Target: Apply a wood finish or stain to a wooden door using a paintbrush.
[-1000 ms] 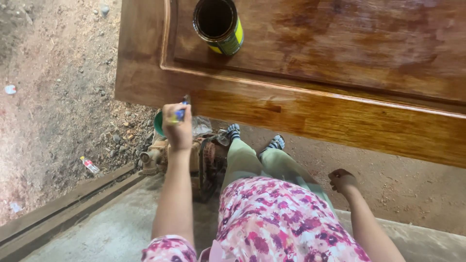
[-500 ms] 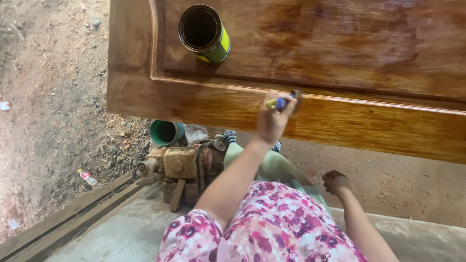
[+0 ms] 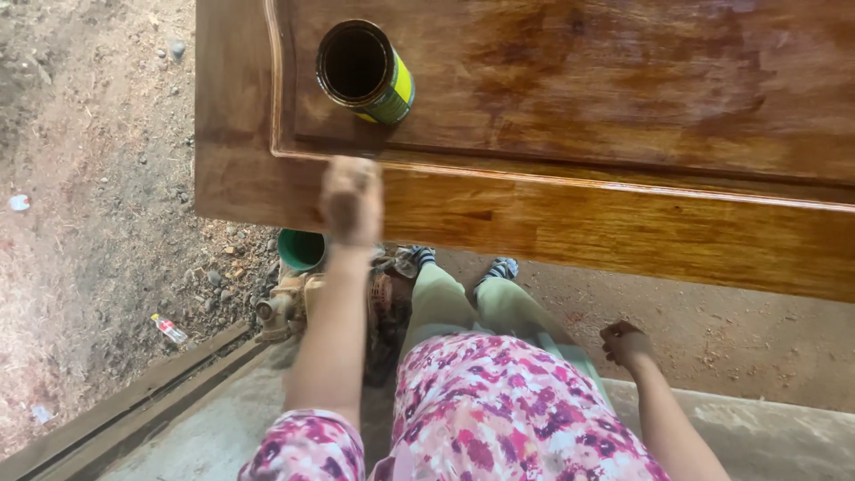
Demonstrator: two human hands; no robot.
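My left hand (image 3: 352, 200) is blurred by motion over the near edge of a varnished wooden panel (image 3: 623, 223). Its fingers are curled, and the small blue and yellow object it held a moment ago is hidden by the blur. An open tin can (image 3: 365, 71) with a yellow-green label stands on the panel just beyond that hand. Hanging at my side above the concrete step is my right hand (image 3: 623, 343), closed in a loose fist with nothing visible in it. My legs in light green trousers (image 3: 463, 303) reach under the panel.
A green cup (image 3: 301, 249) and a small rusty motor (image 3: 285, 307) sit on the ground below the panel's left corner. Bare dirt with pebbles and litter lies to the left. A metal rail (image 3: 134, 401) borders the concrete step.
My left hand rose from near the green cup to the panel's edge, then swept left along it. The right hand has stayed put.
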